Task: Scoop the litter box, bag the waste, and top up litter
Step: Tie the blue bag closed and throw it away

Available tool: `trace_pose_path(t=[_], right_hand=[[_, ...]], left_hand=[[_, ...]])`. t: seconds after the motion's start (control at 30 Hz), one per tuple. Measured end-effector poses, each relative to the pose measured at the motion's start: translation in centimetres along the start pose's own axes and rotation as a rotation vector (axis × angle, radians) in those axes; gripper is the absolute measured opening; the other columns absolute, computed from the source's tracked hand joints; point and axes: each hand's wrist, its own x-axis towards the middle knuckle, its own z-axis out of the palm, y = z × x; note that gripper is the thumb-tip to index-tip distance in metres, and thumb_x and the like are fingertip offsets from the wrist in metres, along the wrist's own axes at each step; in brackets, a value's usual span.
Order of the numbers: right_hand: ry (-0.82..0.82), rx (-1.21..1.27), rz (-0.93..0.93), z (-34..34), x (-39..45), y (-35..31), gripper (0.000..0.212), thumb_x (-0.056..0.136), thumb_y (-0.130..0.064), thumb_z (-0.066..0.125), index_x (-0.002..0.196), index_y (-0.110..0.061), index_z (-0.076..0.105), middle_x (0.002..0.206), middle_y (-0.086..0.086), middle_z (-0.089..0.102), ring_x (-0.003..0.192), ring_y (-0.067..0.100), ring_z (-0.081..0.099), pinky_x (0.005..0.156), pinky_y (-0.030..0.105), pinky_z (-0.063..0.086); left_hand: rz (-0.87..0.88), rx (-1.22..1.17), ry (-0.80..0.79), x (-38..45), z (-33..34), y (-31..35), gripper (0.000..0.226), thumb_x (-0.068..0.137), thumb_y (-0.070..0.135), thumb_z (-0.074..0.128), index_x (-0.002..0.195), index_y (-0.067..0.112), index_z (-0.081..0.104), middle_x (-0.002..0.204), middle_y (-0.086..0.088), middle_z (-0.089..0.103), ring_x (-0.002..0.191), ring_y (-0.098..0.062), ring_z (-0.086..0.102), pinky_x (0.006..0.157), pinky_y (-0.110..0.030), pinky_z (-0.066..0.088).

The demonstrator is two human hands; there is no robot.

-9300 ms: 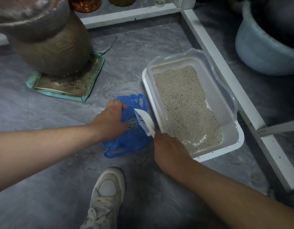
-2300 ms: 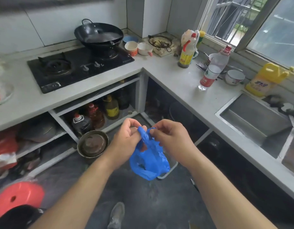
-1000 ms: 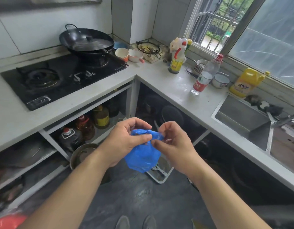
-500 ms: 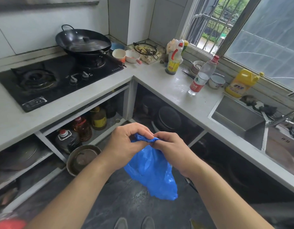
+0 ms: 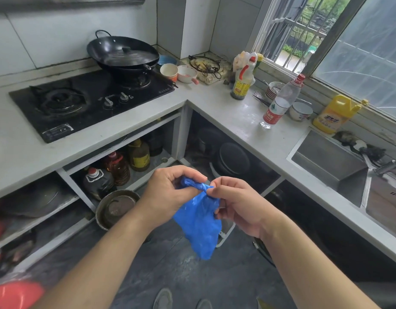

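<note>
A blue plastic bag (image 5: 200,224) hangs in the air in front of me, its neck gathered and twisted at the top. My left hand (image 5: 170,192) pinches the bunched neck from the left. My right hand (image 5: 235,204) pinches the same neck from the right, fingers curled around the plastic. Behind the bag, on the floor, a corner of the white litter box (image 5: 226,235) shows; the rest of it is hidden by the bag and my right hand.
An L-shaped white counter (image 5: 244,123) carries a gas hob (image 5: 88,101) with a wok (image 5: 123,54), bottles and a sink (image 5: 330,159). Open shelves below hold oil bottles (image 5: 125,163) and a metal pot (image 5: 116,208). Dark floor (image 5: 166,264) lies below; my shoes (image 5: 163,299) show at the bottom.
Both hands have kept twisting the bag's neck at chest height; the right hand has shifted slightly right and down, and the bag hangs a little shorter than half a second ago.
</note>
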Motion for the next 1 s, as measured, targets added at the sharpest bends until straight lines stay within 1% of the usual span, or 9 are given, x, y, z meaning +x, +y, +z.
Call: trace_pose_path(t=[0.2,0.4,0.47,0.6,0.67,0.7,0.83,0.93,1.0], right_hand=[[0.038,-0.192,-0.118,-1.3,-0.4,0.5,0.013,0.077,-0.017,0.067,0.081,-0.011,0.057,0.073,0.012,0.056,0.066,0.024,0.049,0.05,0.028,0.043],[0.035,-0.344,-0.204,-4.7,-2.2,1.2,0.014,0.095,-0.015,0.063,0.09,-0.007,0.053,0.075,0.012,0.055,0.063,0.021,0.05,0.052,0.029,0.046],[0.025,-0.456,-0.254,-5.7,-3.0,1.7,0.016,0.095,-0.021,0.064,0.091,-0.011,0.052,0.074,0.007,0.056,0.059,0.016,0.049,0.053,0.028,0.046],[-0.02,-0.641,-0.388,-7.5,-4.1,3.2,0.024,0.089,-0.031,0.071,0.079,-0.029,0.05,0.076,-0.006,0.052,0.064,0.01,0.044,0.059,0.029,0.04],[-0.093,-0.583,-0.345,-8.0,-4.7,3.6,0.021,0.088,-0.025,0.073,0.08,-0.027,0.054,0.077,-0.004,0.055,0.064,0.011,0.045,0.059,0.029,0.039],[-0.159,-0.496,-0.295,-8.1,-5.0,3.8,0.017,0.088,-0.02,0.073,0.085,-0.021,0.056,0.077,-0.001,0.057,0.064,0.013,0.046,0.057,0.029,0.039],[-0.388,-0.215,-0.116,-7.0,-6.7,4.4,0.016,0.09,0.001,0.065,0.102,-0.008,0.06,0.083,0.01,0.06,0.051,0.013,0.048,0.047,0.025,0.034],[-0.467,-0.244,-0.09,-4.9,-7.7,5.0,0.023,0.09,0.002,0.06,0.112,-0.007,0.062,0.085,0.011,0.06,0.052,0.014,0.048,0.05,0.028,0.032],[-0.524,-0.253,-0.098,-3.3,-8.5,5.5,0.024,0.09,-0.007,0.061,0.114,-0.006,0.065,0.084,0.013,0.059,0.052,0.015,0.048,0.052,0.029,0.033]], left_hand=[[-0.109,0.091,-0.019,-0.8,1.3,0.0,0.029,0.083,0.003,0.075,0.093,0.03,0.074,0.098,0.001,0.076,0.098,-0.02,0.072,0.092,-0.046,0.057],[-0.136,0.089,0.065,-2.2,5.2,0.8,0.022,0.08,0.013,0.082,0.095,0.028,0.075,0.098,0.0,0.077,0.096,-0.018,0.073,0.091,-0.043,0.058],[-0.154,0.098,0.126,-2.9,7.1,0.8,0.019,0.08,0.016,0.082,0.094,0.028,0.074,0.095,-0.001,0.077,0.092,-0.019,0.073,0.088,-0.042,0.058],[-0.182,0.15,0.258,-5.1,10.8,1.0,0.016,0.078,0.021,0.085,0.089,0.026,0.074,0.085,-0.001,0.075,0.079,-0.022,0.072,0.077,-0.037,0.059],[-0.179,0.171,0.318,-6.6,12.1,1.2,0.015,0.078,0.017,0.084,0.086,0.025,0.074,0.084,0.001,0.075,0.076,-0.016,0.071,0.074,-0.032,0.059],[-0.171,0.191,0.347,-7.4,12.5,1.3,0.016,0.078,0.015,0.084,0.086,0.025,0.074,0.084,0.001,0.076,0.076,-0.015,0.071,0.074,-0.032,0.059],[-0.123,0.237,0.486,-11.5,13.2,2.3,0.015,0.081,0.006,0.081,0.087,0.019,0.075,0.088,0.001,0.077,0.085,-0.016,0.073,0.081,-0.033,0.059],[-0.107,0.242,0.595,-14.9,12.8,2.8,0.017,0.08,0.003,0.08,0.087,0.018,0.075,0.092,0.002,0.077,0.089,-0.016,0.073,0.084,-0.033,0.057],[-0.107,0.233,0.658,-17.3,12.5,3.2,0.018,0.08,0.002,0.08,0.088,0.018,0.075,0.093,0.002,0.077,0.09,-0.016,0.073,0.084,-0.032,0.057]])
